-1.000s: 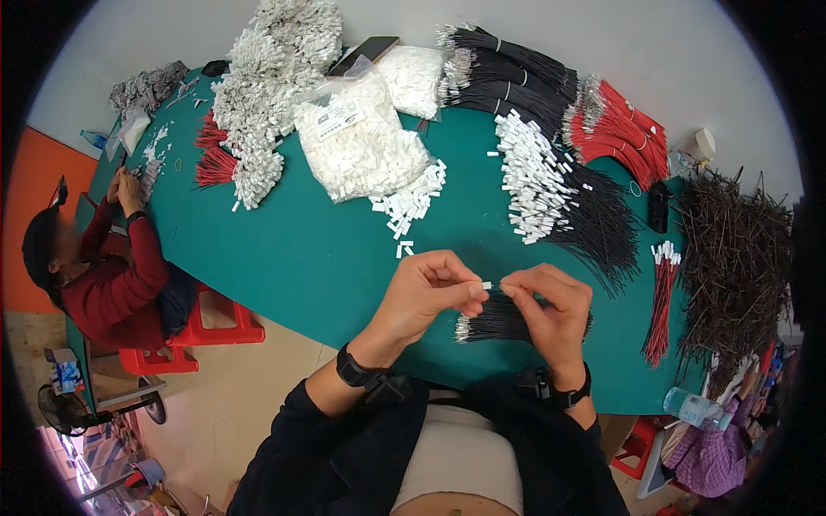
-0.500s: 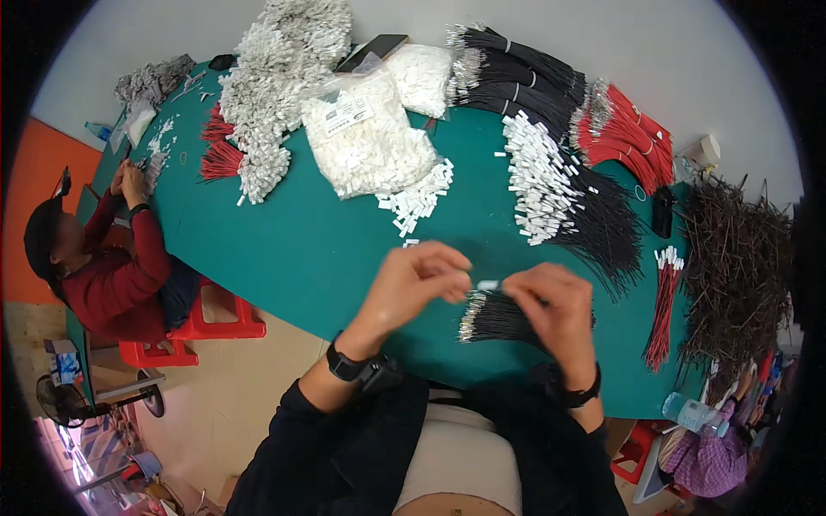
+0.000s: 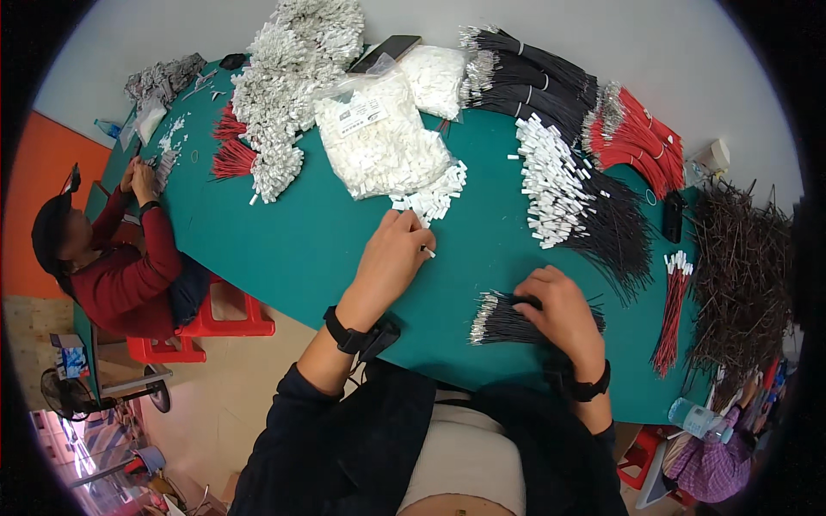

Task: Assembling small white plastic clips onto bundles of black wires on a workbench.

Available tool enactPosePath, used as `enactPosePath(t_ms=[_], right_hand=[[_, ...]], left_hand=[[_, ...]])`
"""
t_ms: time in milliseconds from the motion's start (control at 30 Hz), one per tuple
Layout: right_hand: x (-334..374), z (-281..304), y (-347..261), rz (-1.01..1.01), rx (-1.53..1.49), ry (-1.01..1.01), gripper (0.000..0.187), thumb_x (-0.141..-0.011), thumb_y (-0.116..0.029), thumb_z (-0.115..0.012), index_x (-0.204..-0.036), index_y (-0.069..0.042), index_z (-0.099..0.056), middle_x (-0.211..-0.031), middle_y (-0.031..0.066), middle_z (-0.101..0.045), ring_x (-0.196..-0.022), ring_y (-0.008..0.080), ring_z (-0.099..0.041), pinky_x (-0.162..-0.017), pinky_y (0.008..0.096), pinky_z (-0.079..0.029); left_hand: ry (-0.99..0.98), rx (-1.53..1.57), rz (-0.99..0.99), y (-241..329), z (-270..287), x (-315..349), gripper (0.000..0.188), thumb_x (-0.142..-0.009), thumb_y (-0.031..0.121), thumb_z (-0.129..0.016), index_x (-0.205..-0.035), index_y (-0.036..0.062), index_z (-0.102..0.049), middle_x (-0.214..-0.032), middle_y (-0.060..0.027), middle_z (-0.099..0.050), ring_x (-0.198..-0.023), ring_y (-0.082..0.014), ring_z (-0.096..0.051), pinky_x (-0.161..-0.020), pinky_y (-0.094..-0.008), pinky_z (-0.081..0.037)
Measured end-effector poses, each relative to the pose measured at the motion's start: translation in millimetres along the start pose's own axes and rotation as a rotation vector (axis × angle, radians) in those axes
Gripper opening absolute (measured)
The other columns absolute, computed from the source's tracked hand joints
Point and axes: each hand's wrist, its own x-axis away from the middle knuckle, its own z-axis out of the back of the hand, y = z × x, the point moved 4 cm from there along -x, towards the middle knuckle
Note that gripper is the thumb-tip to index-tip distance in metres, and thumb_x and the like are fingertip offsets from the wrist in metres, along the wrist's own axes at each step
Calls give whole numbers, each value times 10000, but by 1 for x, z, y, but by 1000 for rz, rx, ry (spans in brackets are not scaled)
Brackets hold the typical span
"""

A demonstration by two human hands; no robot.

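My left hand (image 3: 393,258) is at the near edge of a spill of small white plastic connector housings (image 3: 437,196). Its thumb and fingers pinch one white connector housing (image 3: 428,252). Over to the right, my right hand (image 3: 559,311) rests on a bundle of black wires (image 3: 508,320) with silvery metal ends facing left. Its fingers curl round dark wire at the bundle's upper side; how many strands they grip is hidden. Beyond it lies a heap of black wires (image 3: 615,215) with white housings (image 3: 551,185) on their ends.
A clear bag of white housings (image 3: 379,138) lies behind the spill. Banded black wires (image 3: 542,82) and red wires (image 3: 637,138) lie at the back. A brown tangle (image 3: 740,267) and a bottle (image 3: 699,419) are at right. A co-worker (image 3: 112,267) sits at left.
My hands have moved apart from around a white housing held between them. The left went up and left to the spilled housings; the right came down onto the black wires.
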Motion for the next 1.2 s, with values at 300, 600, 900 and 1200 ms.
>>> enactPosePath(t_ms=[300, 600, 900, 1200], right_hand=[[4, -6, 2, 2, -21, -1, 96, -804, -6, -748, -871, -5, -679, -841, 123, -647, -866, 336, -623, -775, 443, -512], [12, 9, -13, -121, -511, 190, 89, -917, 47, -692, -975, 19, -632, -746, 69, -638, -625, 116, -596, -564, 263, -448], [7, 28, -48, -41, -425, 495, 91, -844, 48, -771, -922, 4, -755, -706, 44, -620, -590, 99, -535, -535, 258, -403], [6, 31, -52, 6, -300, 556, 120, -814, 45, -790, -915, -14, -761, -712, 67, -635, -595, 162, -582, -530, 288, -422]], left_hand=[[64, 108, -82, 24, 21, -4, 152, -824, 11, -779, -945, 29, -689, -988, -96, -662, -954, -288, -630, -854, -382, -523], [89, 797, 104, 63, 29, 1, 169, -886, -17, -763, -1055, -13, -764, -947, -78, -756, -875, -144, -707, -781, -273, -564], [-110, 1251, 352, 65, 5, 6, 170, -925, 13, -751, -1091, -22, -765, -982, -67, -754, -877, -111, -693, -766, -247, -553], [-118, 1257, 342, 67, 3, 7, 162, -921, 14, -757, -1080, -17, -766, -973, -61, -752, -860, -100, -684, -757, -243, -550]])
